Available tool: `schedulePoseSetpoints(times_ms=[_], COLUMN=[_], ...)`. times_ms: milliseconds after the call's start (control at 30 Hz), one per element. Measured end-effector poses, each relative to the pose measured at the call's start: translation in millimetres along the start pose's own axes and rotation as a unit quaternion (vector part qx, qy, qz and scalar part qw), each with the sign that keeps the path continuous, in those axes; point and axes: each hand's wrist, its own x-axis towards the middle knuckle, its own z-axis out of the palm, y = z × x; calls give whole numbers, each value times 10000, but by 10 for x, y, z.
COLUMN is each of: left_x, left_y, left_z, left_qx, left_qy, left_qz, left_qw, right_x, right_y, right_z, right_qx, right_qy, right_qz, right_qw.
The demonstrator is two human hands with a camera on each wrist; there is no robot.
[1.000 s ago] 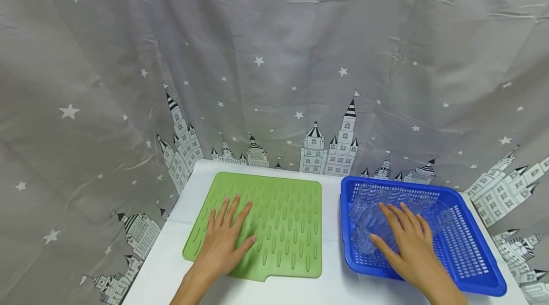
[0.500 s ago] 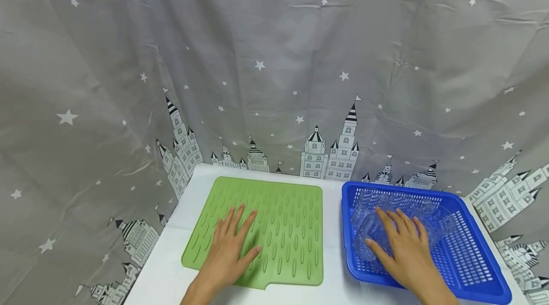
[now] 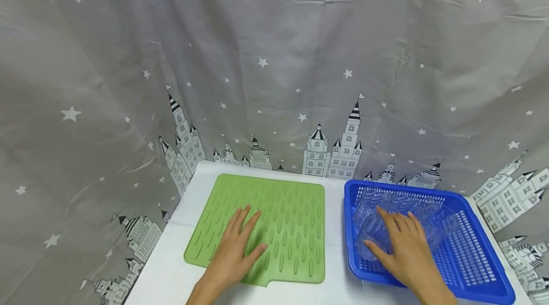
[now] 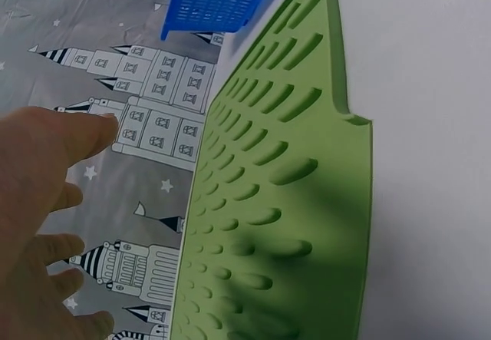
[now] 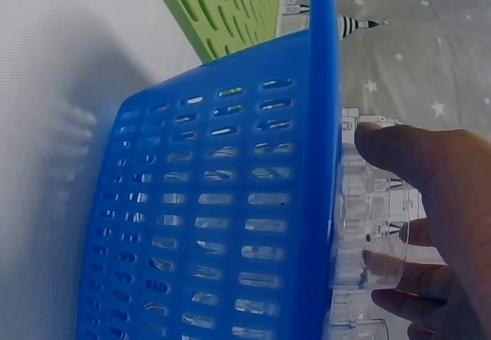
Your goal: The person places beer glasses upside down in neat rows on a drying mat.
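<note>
I see my left hand (image 3: 233, 252) lying flat on the green ribbed mat (image 3: 274, 214), fingers (image 3: 246, 217) straight and spread, holding nothing. The mat lies on the white counter (image 3: 171, 276), just left of the blue basket (image 3: 476, 267). My right hand (image 3: 405, 248) is inside the basket, fingers (image 3: 388, 217) laid over a clear glass cup (image 3: 371, 236) lying among other clear glassware at the basket's far end; whether they actually grip it, I cannot tell. Behind the basket hangs a grey star-and-castle curtain (image 3: 274, 57).
</note>
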Motion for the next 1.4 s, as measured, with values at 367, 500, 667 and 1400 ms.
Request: schedulePoseSetpoints(times_ms=[367,500,667,1400], left_x=[6,-3,-24,10], left_y=[55,54,56,215], left_z=[41,74,111,226], left_qx=[-198,-260,-327,-871], left_qy=[-42,-68,-23,4], left_qz=[15,-31,-47,146], left_qw=[9998,9996,9994,9961], right_x=[-30,-24,-8,213], right_y=[25,11,-12,-189], right_z=[-26,-55,-118,-589], right_qx=[39,50,78,66], right_qy=[141,121,122,739], right_qz=[-57,6,36,-441], right_qw=[9999,9999,9999,9963])
